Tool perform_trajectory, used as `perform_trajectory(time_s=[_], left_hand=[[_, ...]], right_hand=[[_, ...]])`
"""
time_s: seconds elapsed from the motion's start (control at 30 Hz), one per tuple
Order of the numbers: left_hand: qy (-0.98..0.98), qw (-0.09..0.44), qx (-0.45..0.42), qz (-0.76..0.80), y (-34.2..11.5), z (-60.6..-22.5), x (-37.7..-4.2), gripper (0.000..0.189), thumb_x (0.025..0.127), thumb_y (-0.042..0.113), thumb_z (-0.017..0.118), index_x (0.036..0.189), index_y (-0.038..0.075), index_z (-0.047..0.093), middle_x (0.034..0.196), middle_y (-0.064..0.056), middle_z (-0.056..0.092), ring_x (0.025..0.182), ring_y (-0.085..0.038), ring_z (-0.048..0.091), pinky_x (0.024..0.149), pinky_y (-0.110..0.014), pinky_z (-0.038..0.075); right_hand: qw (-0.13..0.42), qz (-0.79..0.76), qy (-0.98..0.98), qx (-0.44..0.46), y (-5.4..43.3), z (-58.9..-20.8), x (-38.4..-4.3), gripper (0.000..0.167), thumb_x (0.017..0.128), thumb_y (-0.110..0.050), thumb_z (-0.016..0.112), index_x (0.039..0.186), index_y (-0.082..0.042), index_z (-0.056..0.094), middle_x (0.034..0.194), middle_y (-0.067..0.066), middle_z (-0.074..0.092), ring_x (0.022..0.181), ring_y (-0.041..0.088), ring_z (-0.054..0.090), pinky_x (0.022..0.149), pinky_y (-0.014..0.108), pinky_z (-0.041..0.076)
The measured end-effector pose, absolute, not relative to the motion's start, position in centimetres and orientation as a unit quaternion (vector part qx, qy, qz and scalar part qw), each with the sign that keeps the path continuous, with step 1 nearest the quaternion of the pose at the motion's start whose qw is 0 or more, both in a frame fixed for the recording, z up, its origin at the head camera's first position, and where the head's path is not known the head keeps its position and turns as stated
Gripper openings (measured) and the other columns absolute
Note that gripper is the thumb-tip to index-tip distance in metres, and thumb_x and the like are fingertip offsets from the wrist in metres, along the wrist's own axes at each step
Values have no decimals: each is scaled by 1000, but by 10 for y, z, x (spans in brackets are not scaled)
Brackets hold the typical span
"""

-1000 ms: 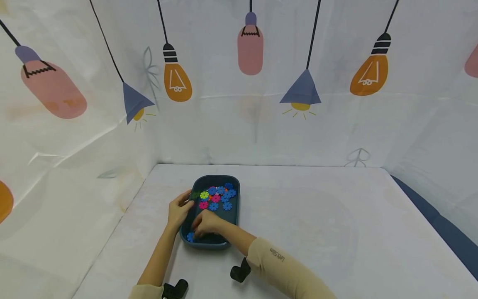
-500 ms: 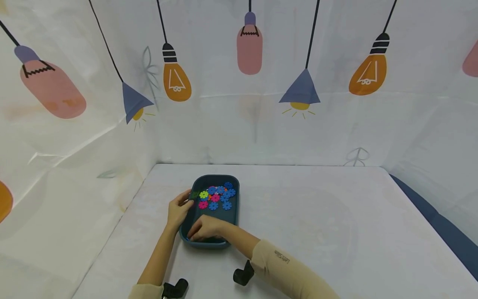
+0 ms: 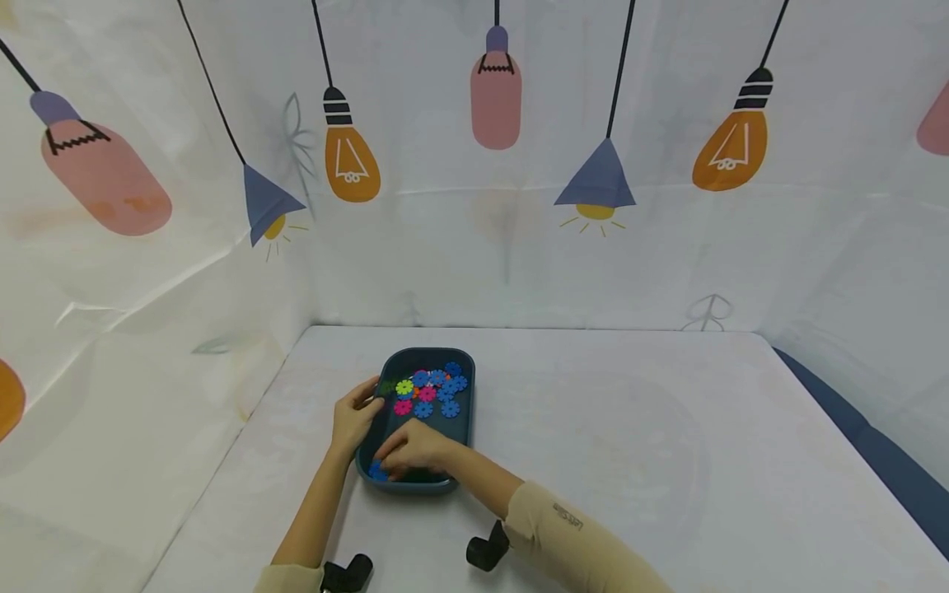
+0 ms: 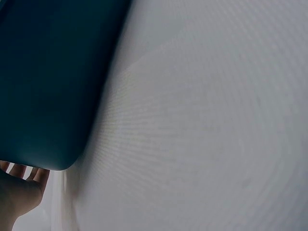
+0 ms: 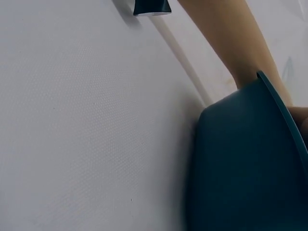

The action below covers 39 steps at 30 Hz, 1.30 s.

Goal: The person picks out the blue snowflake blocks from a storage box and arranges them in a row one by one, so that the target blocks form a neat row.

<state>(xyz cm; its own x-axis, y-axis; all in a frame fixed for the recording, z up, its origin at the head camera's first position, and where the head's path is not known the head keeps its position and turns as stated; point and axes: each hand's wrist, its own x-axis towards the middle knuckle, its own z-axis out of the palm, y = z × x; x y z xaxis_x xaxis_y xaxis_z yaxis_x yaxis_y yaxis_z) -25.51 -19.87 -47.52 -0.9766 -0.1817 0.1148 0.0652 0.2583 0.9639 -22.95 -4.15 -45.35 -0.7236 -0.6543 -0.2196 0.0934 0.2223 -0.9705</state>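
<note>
A dark teal tray [image 3: 460, 428] stands on the white table, with flower-shaped notched plastic discs [image 3: 437, 387] in blue, pink and yellow-green gathered in its far half. My left hand [image 3: 352, 420] holds the tray's left rim, thumb at the rim and fingers along the outer wall. Inside the near end of the tray is my right hand [image 3: 415, 447], its fingers bent downward. Blue discs [image 3: 376, 471] lie in the near left corner, right at those fingertips. I cannot tell whether the right fingers pinch one. Both wrist views show mostly the tray's outer wall [image 4: 53, 96].
The white table [image 3: 630, 445] stretches to the right of the tray. A white sheet printed with lamps [image 3: 497, 99] hangs behind and along the sides. Black wrist-worn devices [image 3: 488, 546] sit low over the table near the forearms.
My right hand reached toward the near left corner, covering the blue discs there, then drew back slightly, so they show again. My left hand and the tray have stayed put.
</note>
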Motion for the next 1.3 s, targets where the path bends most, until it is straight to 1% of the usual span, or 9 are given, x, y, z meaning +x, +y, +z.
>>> perform_trajectory(time_s=[0.1,0.23,0.33,0.43,0.63,0.8,0.93,1.13,1.3], left_hand=[[-788,96,43,-607,-199,-475,-255,43,89,0,57,131,-2,52,129,-26,53,116,-40,53,76,-9,41],[-787,97,44,-608,-199,-474,-254,42,89,1,57,131,-3,52,129,-27,53,116,-40,53,78,-12,43],[-786,106,41,-608,-199,-476,-254,42,89,0,58,130,-4,53,127,-28,54,114,-41,54,78,-14,45],[-784,113,42,-608,-199,-477,-255,41,88,0,59,129,-4,54,126,-28,55,113,-42,54,78,-15,46],[-786,108,41,-607,-199,-477,-254,43,89,1,59,131,-4,52,130,-28,52,116,-42,52,81,-16,46],[-783,94,41,-613,-199,-472,-254,43,89,-1,57,132,-6,50,130,-30,50,116,-43,52,77,-13,45],[-777,85,47,-622,-198,-466,-253,43,88,-4,58,130,-8,51,128,-31,51,114,-44,52,75,-12,45],[-778,95,42,-620,-197,-470,-252,43,89,-1,58,131,-6,51,129,-30,51,115,-42,53,76,-12,44],[-787,111,42,-606,-197,-477,-255,42,88,-1,58,130,-5,53,128,-29,53,112,-41,54,77,-13,45]], right_hand=[[286,-616,712,-179,-37,-451,-230,19,81,8,63,99,11,68,85,19,70,63,22,67,62,32,56],[256,-654,691,-171,-27,-448,-232,23,82,9,63,104,12,66,89,23,69,67,23,69,67,38,55],[244,-679,672,-166,-16,-445,-237,24,82,7,64,105,13,65,90,25,69,68,21,69,73,43,53],[228,-694,665,-156,-4,-439,-242,24,83,4,66,105,13,65,89,24,70,68,17,69,75,44,52],[190,-715,659,-135,27,-432,-254,28,85,1,65,108,15,62,89,18,70,65,12,67,71,37,55],[162,-739,647,-100,55,-432,-262,32,86,2,63,114,17,58,87,13,69,66,12,67,68,28,55],[134,-753,642,-61,76,-436,-270,33,85,5,63,114,18,57,89,13,69,69,13,67,68,26,55],[105,-752,651,-13,103,-452,-284,33,83,11,61,115,19,56,98,21,67,76,16,68,70,27,55],[109,-748,654,15,117,-464,-291,35,83,15,57,117,21,53,105,30,63,77,17,68,72,27,54]])
